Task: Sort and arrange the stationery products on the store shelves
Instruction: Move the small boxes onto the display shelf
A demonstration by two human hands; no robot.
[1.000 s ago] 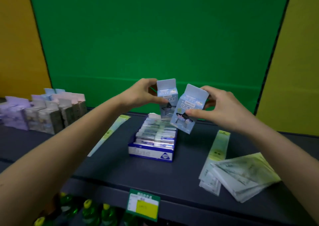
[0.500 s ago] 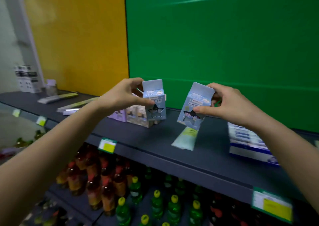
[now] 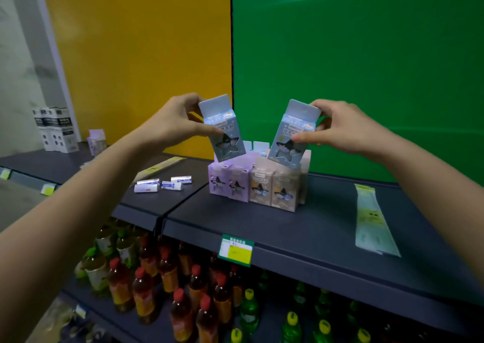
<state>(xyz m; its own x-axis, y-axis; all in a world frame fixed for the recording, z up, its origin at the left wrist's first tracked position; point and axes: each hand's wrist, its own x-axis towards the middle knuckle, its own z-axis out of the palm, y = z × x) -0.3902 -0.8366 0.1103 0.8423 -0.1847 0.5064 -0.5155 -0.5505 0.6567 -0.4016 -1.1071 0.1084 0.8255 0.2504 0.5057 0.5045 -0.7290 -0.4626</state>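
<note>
Two small pale-blue boxes are raised in front of me, one in each hand. My left hand (image 3: 180,122) grips the left blue box (image 3: 222,130), fingers (image 3: 192,99) curled behind its top flap and thumb pressed on its front. My right hand (image 3: 337,127) grips the right blue box (image 3: 290,135) the same way. The boxes are apart and tilted so that their tops lean away from each other and their bottoms point inward. Each has a star-shaped window on its front.

Both boxes hang just above a tight cluster of matching boxes standing upright on a dark shelf (image 3: 288,227): purple boxes (image 3: 227,182) on the left and beige boxes (image 3: 275,188) on the right, with more pale ones behind. The lower edges of the held boxes overlap this cluster in view; I cannot tell whether they touch it.

To the left on the shelf lie a few small white-and-blue packets (image 3: 162,184), and behind them a long flat strip. To the right lies a long flat packet (image 3: 372,219), well apart from the cluster. Far left stand black-and-white cartons (image 3: 56,130) and a lone purple box.

A green-and-yellow price tag (image 3: 235,249) is fixed to the shelf's front edge. Below it are rows of bottles (image 3: 167,277), with red caps on the left and yellow caps on the right. A yellow panel and a green panel stand behind the shelf.
</note>
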